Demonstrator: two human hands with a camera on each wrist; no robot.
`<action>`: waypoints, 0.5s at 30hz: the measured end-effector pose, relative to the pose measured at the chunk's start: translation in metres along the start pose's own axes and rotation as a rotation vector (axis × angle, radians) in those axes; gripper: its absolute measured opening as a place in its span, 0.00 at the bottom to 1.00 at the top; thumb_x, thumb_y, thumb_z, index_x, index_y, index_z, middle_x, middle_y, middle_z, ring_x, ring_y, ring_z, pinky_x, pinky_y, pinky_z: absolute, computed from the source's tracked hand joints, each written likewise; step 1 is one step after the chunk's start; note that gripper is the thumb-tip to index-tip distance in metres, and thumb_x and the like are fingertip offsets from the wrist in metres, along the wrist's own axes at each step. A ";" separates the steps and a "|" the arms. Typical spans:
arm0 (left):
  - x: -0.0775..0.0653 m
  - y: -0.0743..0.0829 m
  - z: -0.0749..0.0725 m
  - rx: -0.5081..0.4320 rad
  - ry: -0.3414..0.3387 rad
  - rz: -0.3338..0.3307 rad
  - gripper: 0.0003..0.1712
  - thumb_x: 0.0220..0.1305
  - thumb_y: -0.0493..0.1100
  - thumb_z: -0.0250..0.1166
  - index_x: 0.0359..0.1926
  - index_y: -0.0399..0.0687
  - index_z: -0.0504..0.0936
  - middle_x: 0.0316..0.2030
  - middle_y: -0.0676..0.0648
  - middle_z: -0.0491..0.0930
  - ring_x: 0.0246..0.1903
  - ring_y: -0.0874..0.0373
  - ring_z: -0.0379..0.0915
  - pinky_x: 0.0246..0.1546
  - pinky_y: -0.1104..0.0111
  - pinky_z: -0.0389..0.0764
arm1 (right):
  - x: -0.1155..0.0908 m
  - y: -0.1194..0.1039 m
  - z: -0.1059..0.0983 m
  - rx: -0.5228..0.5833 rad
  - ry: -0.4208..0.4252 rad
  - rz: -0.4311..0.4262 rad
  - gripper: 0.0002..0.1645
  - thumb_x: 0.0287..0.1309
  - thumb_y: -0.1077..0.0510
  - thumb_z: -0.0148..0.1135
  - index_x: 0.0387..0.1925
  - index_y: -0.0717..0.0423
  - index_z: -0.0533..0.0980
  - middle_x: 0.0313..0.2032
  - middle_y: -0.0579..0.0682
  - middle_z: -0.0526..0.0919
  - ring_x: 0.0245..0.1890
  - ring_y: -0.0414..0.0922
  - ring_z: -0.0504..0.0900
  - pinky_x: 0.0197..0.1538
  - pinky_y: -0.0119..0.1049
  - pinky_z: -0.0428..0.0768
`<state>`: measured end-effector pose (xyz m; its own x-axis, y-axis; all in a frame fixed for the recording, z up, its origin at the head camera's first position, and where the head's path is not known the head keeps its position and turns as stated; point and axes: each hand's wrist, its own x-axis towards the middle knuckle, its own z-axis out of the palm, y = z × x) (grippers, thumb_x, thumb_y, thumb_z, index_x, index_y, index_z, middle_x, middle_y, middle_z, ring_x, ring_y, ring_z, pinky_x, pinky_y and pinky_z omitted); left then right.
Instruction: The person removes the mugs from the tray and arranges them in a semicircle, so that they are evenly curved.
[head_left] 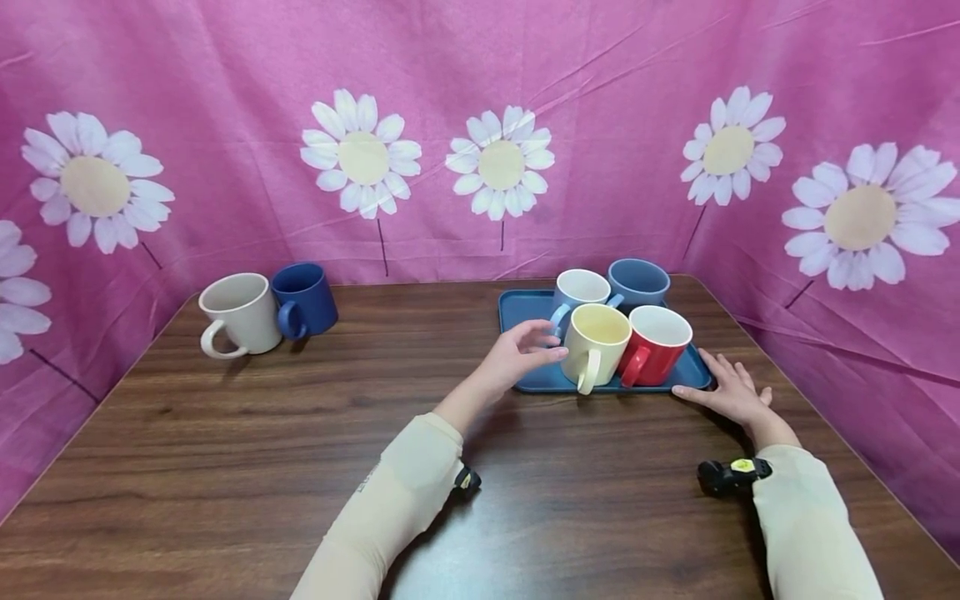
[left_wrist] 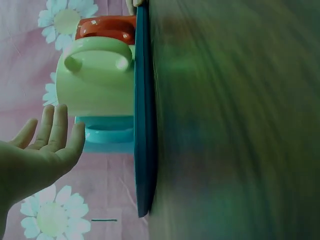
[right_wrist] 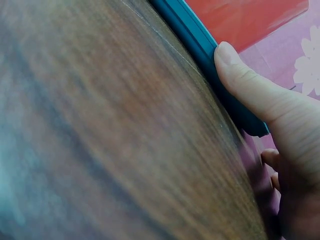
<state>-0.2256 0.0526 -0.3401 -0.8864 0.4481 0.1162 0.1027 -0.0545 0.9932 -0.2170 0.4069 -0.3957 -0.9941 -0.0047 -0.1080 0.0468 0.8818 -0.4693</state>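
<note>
On the blue tray (head_left: 536, 382) stand a cream mug (head_left: 600, 346), a red mug (head_left: 658, 350), a light blue mug (head_left: 577, 290) with a white inside and a grey-blue mug (head_left: 637, 287). My left hand (head_left: 513, 358) is held just left of the cream mug, its fingers spread and slightly bent; in the left wrist view there is nothing in its grasp. At the tray's near right corner is my right hand (head_left: 729, 398). Its thumb (right_wrist: 240, 72) lies straight against the tray's edge, and the other fingers spread along the right side, partly hidden in the right wrist view.
At the far left of the brown wooden table (head_left: 247, 450) stand a light grey mug (head_left: 243, 312) and a dark blue mug (head_left: 306, 298), side by side. A pink cloth (head_left: 427, 67) with printed daisies hangs behind the table and along its sides.
</note>
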 end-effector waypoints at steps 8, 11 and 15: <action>0.007 -0.006 0.013 0.034 -0.034 -0.054 0.23 0.53 0.42 0.62 0.50 0.40 0.71 0.39 0.47 0.77 0.41 0.61 0.70 0.43 0.67 0.70 | -0.001 -0.002 -0.001 0.001 -0.001 0.004 0.58 0.45 0.33 0.54 0.63 0.60 0.37 0.59 0.73 0.35 0.56 0.69 0.27 0.39 0.72 0.27; 0.009 -0.009 0.018 0.021 -0.051 -0.102 0.21 0.53 0.43 0.62 0.49 0.41 0.72 0.39 0.49 0.77 0.40 0.60 0.71 0.43 0.61 0.70 | -0.002 -0.002 -0.001 0.004 -0.002 0.005 0.58 0.45 0.33 0.53 0.63 0.60 0.37 0.59 0.73 0.35 0.56 0.69 0.27 0.39 0.72 0.27; 0.010 -0.009 0.025 -0.021 -0.068 -0.170 0.21 0.53 0.45 0.62 0.47 0.42 0.73 0.38 0.50 0.76 0.41 0.55 0.71 0.43 0.56 0.70 | -0.002 -0.003 0.000 0.006 0.003 0.002 0.58 0.44 0.33 0.54 0.64 0.59 0.38 0.59 0.73 0.36 0.56 0.69 0.28 0.39 0.72 0.27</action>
<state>-0.2243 0.0799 -0.3483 -0.8576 0.5117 -0.0526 -0.0560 0.0087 0.9984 -0.2154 0.4043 -0.3945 -0.9943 -0.0012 -0.1068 0.0498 0.8790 -0.4741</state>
